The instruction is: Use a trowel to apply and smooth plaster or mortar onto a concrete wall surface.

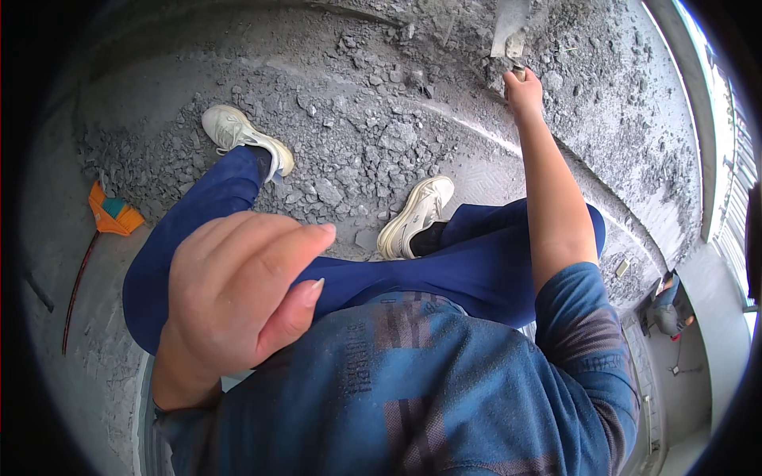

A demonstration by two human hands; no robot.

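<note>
Right hand (525, 94) is gripping a tool (509, 36) by its short handle, blurred pale blade pointing away, toward the floor's (486, 179) right edge. Left hand (234, 289) is hovering above the left thigh, fingers loosely bent, thumb standing apart. Rubble (337, 151) is lying around the shoes (417, 214).

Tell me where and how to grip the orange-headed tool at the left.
Best, I'd judge, by the middle of its dark red handle, the left hand coming from the right, the person's side. The handle is long, slim and bare, running down the view; the orange head is broad and angular.
</note>
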